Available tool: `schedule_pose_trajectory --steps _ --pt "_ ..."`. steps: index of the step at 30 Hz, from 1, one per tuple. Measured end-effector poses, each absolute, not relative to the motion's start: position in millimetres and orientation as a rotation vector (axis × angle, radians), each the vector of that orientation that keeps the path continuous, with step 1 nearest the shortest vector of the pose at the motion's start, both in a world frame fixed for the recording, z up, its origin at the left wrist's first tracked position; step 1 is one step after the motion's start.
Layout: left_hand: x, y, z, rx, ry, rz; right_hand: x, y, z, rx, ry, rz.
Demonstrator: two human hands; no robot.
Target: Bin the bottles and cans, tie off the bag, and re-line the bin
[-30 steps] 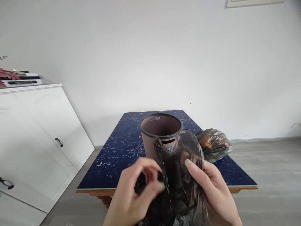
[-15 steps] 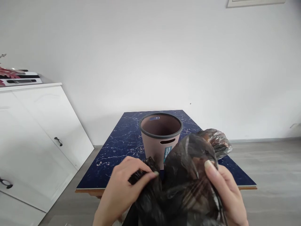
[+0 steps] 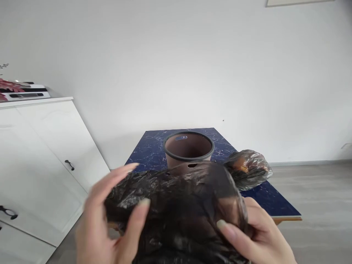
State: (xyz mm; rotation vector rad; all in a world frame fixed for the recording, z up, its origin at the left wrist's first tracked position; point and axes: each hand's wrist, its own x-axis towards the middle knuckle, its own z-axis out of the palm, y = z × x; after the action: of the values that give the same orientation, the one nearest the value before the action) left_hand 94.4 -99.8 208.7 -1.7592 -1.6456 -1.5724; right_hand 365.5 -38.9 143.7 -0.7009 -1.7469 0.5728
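Note:
I hold a thin, dark, see-through plastic bag (image 3: 178, 209) stretched wide between both hands, low in the view. My left hand (image 3: 107, 220) grips its left edge with thumb on the outside and fingers stretched behind the film. My right hand (image 3: 258, 238) pinches the right edge. Beyond the bag stands a brown plastic bin (image 3: 188, 148) with a dark rim, upright and empty, on a blue marble-patterned table (image 3: 143, 152). The bag hides the bin's lower half.
A filled, knotted dark bag (image 3: 249, 168) lies on the table to the right of the bin. A white cabinet (image 3: 41, 161) with black handles stands at the left, with a flat device and red leaves on top. Grey floor (image 3: 316, 205) lies to the right.
My hands have pulled apart, the left one moving left, and the crumpled bag has spread open into a wide sheet that now covers the bin's lower part.

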Motion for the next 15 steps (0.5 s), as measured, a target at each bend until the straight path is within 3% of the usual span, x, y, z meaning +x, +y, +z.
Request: schedule_pose_trajectory --steps 6,12,15 --pt "71 -82 188 -2.184 -2.171 -0.800 368 -37 164 -0.810 -2.053 0.566" --pt "79 -92 203 -1.742 -2.116 -1.234 378 -24 151 -1.332 -1.759 0.363" --pt "103 -96 213 -1.601 -2.151 -1.508 363 -39 165 -1.235 -1.611 0.140"
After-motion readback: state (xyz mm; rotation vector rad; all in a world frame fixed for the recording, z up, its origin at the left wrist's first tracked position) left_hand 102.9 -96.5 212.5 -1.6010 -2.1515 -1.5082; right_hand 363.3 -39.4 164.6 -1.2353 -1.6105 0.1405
